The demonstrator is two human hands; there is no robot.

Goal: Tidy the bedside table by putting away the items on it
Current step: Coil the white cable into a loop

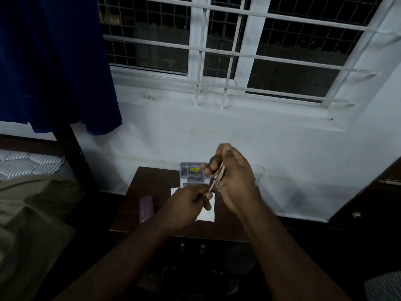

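Hands [233, 177] [187, 206] (both gripping) hold coiled cable [217, 178] above table's [128, 211] middle.

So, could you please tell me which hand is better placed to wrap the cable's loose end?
The left hand: it pinches the loose end of the cable, while the right hand grips the coiled loops.

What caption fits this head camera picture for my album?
Both hands wind a pale cable above a dark bedside table: right hand holds the coil, left hand pinches the end.
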